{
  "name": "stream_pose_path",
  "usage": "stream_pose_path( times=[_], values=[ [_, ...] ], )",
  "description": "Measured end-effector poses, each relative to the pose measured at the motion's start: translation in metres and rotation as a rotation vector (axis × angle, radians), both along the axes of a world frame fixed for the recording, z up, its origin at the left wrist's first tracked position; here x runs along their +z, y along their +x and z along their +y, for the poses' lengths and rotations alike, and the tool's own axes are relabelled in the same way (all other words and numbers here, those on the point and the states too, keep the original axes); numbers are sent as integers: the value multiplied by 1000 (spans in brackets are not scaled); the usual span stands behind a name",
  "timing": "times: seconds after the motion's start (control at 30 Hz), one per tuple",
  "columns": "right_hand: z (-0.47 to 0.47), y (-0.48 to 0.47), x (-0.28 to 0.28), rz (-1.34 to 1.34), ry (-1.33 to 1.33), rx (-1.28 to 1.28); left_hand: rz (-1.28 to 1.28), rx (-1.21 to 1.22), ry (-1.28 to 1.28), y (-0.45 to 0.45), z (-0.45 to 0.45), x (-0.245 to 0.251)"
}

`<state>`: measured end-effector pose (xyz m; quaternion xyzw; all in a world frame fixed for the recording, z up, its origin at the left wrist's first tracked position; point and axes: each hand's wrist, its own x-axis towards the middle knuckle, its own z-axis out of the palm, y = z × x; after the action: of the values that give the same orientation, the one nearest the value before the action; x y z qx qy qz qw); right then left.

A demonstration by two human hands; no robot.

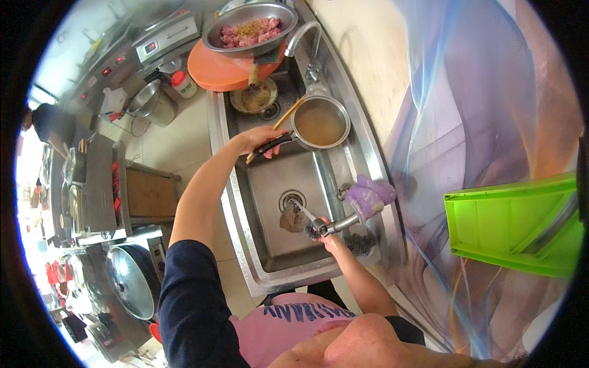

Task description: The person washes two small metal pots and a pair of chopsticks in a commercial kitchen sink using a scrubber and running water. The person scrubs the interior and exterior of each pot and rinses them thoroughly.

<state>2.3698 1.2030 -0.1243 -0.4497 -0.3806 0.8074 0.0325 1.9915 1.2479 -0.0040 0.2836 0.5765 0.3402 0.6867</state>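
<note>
My left hand is closed around the black handle of a metal saucepan. Cloudy brownish liquid fills much of the pan, which is over the divider between two sink basins. Wooden chopsticks run past the same hand, beside the handle. Partly behind the tap spout, my right hand has a dark scouring pad in its fingers. Water runs from that spout towards the drain of the near basin. A brownish, limp piece lies by the drain; its material is unclear.
A purple cloth hangs on the near tap, with another scouring pad on the ledge. In the far basin sits a bowl. An orange board carries a metal bowl of raw meat and a cleaver. A person stands far left.
</note>
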Motion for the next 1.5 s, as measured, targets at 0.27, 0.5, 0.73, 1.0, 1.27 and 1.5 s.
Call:
stream_pose_path(
  times=[0.27, 0.5, 0.73, 1.0, 1.27, 1.5],
  values=[
    [15, -15, 31, 159, 215, -181, -947, 370, 128, 93, -67, -24],
    [24, 3, 65, 353, 356, -466, -1104, 540, 113, 157, -156, -2],
    [11, -51, 88, 360, 1052, 297, -1049, 643, 14, 209, -230, -5],
    [-21, -124, 76, 185, 1198, 274, -926, 672, -23, 244, -261, 8],
    [-24, -130, 95, 317, 1209, 643, -901, 732, 62, 241, -270, 9],
    [-3, -69, 112, 280, 1401, 1068, -931, 762, 140, 234, -278, 18]
  ],
)
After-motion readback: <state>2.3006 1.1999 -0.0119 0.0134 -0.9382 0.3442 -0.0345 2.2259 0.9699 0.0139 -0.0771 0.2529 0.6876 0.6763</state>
